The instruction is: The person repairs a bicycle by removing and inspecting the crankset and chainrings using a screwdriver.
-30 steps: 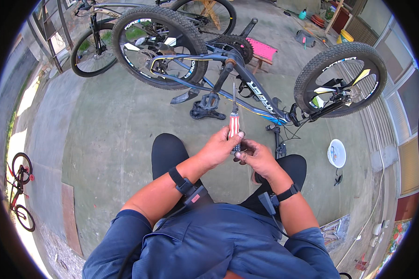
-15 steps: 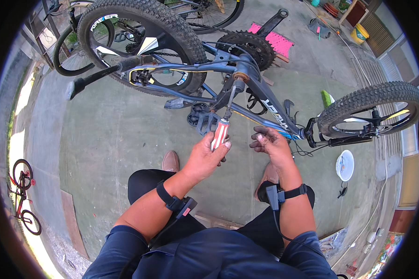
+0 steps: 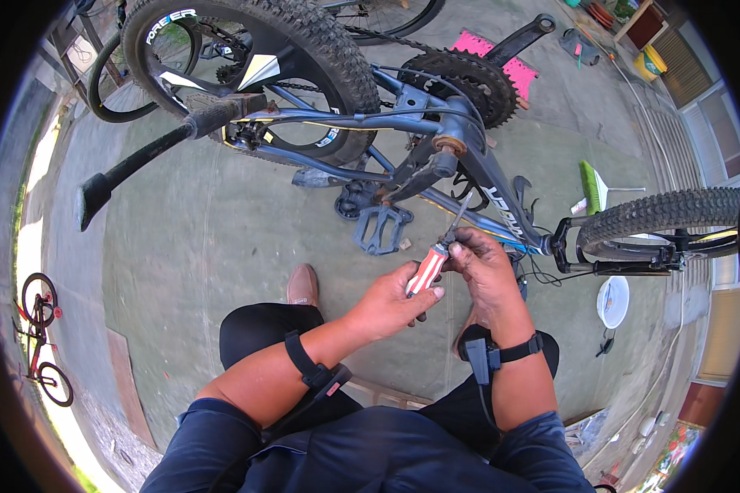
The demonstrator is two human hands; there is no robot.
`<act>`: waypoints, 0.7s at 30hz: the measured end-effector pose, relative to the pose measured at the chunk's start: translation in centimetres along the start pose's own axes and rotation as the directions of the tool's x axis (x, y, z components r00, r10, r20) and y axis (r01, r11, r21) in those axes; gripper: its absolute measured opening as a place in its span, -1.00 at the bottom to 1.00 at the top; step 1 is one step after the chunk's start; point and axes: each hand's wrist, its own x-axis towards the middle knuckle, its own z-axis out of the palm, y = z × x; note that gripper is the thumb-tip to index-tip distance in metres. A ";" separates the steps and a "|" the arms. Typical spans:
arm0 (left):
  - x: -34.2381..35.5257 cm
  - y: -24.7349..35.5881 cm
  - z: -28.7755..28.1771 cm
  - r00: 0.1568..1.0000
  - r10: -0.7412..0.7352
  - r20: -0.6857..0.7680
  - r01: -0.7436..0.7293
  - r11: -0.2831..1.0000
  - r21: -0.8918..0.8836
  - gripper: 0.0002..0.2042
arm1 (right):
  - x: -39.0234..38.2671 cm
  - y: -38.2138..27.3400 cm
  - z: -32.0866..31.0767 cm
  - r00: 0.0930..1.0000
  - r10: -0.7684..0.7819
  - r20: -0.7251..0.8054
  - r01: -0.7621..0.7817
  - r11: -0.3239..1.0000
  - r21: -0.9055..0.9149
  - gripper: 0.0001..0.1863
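Note:
My left hand point(image 3: 399, 297) is closed round the red-and-white striped handle of a screwdriver point(image 3: 427, 273). Its shaft slants up and right, apart from the crank arm point(image 3: 419, 179) of an upside-down blue mountain bike point(image 3: 456, 123). The fingers of my right hand point(image 3: 483, 264) pinch the screwdriver where handle and shaft meet; dark grime covers these fingertips, and a small dark bit shows beside them. Below the frame, a black pedal point(image 3: 380, 229) hangs from that crank arm, left of the screwdriver tip. The chainrings point(image 3: 460, 82) and the opposite crank are on the far side.
The bike's rear wheel point(image 3: 337, 66) rises at upper left, its front wheel point(image 3: 666, 220) at right. A white basin point(image 3: 612, 302) stands on the floor at right, near a green brush point(image 3: 590, 187). A pink mat point(image 3: 514, 70) lies behind; a red bicycle point(image 3: 37, 341) is far left.
The screwdriver has come away from the crank arm, moving right and down with my left hand. My right fingers have closed on it. The view has shifted slightly.

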 end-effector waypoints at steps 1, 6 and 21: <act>-0.2 0.1 0.2 1.000 -0.008 0.003 0.008 1.000 -0.008 -0.64 | -0.2 0.1 -0.1 1.000 -0.005 -0.013 0.005 1.000 -0.001 -0.62; -0.6 -1.0 1.2 0.994 0.095 -0.047 -0.095 0.995 0.002 -0.56 | -1.5 0.8 -0.5 0.993 -0.032 -0.111 0.032 0.999 0.003 -0.63; -1.7 -1.3 1.4 0.995 0.103 0.012 -0.103 0.994 -0.032 -0.59 | -3.1 1.2 -1.0 0.983 -0.094 -0.159 0.098 0.995 0.016 -0.71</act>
